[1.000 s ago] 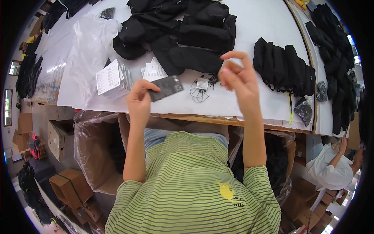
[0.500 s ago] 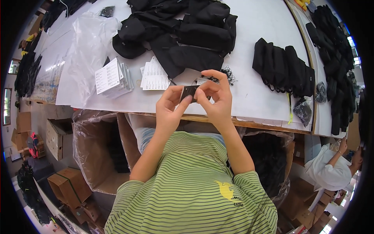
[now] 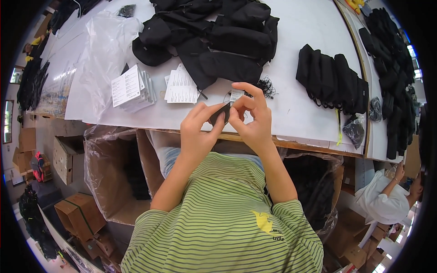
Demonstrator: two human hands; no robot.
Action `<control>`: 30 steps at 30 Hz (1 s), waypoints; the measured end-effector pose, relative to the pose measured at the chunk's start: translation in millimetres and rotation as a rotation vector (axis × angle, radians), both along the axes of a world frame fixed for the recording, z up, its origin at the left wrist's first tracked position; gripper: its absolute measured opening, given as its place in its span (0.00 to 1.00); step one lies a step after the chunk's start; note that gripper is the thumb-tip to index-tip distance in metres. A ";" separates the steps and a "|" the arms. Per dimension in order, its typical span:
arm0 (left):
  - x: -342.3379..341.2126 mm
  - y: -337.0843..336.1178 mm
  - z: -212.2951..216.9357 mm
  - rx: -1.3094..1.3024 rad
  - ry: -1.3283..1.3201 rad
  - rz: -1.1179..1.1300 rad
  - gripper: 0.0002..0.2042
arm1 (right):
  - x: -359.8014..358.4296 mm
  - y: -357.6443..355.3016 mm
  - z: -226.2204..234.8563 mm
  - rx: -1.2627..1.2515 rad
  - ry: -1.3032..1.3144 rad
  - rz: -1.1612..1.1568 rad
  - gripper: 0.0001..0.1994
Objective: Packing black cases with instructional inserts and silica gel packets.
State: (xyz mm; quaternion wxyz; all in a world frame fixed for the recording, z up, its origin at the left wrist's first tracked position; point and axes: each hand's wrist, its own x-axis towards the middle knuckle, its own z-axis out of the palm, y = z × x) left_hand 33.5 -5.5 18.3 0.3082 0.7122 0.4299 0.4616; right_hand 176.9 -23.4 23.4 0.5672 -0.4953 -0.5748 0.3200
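My left hand [image 3: 199,129] pinches a small dark hang tag [image 3: 220,115] between thumb and fingers, over the table's front edge. Close against its right side, my right hand [image 3: 251,117] has thumb and fingertips pressed together at the tag's corner; whatever they grip is too small to make out. Just beyond the fingers shows a small white label [image 3: 236,94], and a thin dark loop lies near it. A tangle of black strings [image 3: 266,87] rests behind my right hand. White printed cards [image 3: 181,86] lie beyond my left hand.
Black fabric pouches [image 3: 241,38] are heaped at the back, with a row of black pouches [image 3: 325,77] on the right. Left stand a stack of white cards [image 3: 132,88] and a clear plastic bag [image 3: 102,54]. Lined cartons [image 3: 109,182] sit below the table; a person [image 3: 387,195] is at right.
The dark tag has turned from lying broad and level to a tilted, narrower view between my hands. My left fingers have shifted slightly, and the white label shows more plainly.
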 end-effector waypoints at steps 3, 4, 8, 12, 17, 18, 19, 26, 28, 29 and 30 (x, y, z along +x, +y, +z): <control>0.9 1.0 1.9 0.019 0.030 -0.006 0.12 | 1.1 0.7 0.0 0.002 -0.016 -0.016 0.24; 1.2 2.4 2.3 0.019 0.028 -0.009 0.12 | 1.6 1.4 0.2 0.003 -0.032 -0.025 0.24; -1.8 4.9 2.4 0.007 0.026 -0.023 0.11 | -3.1 5.6 -4.9 0.050 -0.048 -0.043 0.25; -10.2 5.9 4.4 0.026 0.061 -0.008 0.11 | -11.5 9.3 -7.2 0.063 -0.115 -0.058 0.22; -11.9 4.6 -5.7 0.075 0.046 -0.062 0.11 | 4.3 0.8 -11.8 -0.205 0.074 -0.004 0.08; -11.6 4.4 -4.4 0.060 0.041 -0.131 0.09 | 15.0 -3.4 -19.8 -0.239 0.103 0.022 0.04; -15.6 5.4 -4.2 -0.120 -0.101 -0.181 0.07 | 14.4 0.0 -19.0 -0.278 0.131 0.050 0.02; -11.2 21.2 -30.4 -0.585 -0.477 -0.415 0.08 | 18.3 2.7 -10.2 -0.240 -0.084 0.104 0.02; -9.3 24.8 -31.1 -0.598 -0.395 -0.459 0.06 | 18.8 2.6 -8.4 -0.250 -0.117 0.085 0.02; -10.9 26.6 -32.6 -0.565 -0.402 -0.447 0.05 | 16.4 4.7 -9.0 -0.259 -0.058 0.113 0.02; -10.5 29.2 -33.8 -0.540 -0.387 -0.452 0.06 | 17.4 4.0 -9.4 -0.277 -0.001 0.119 0.02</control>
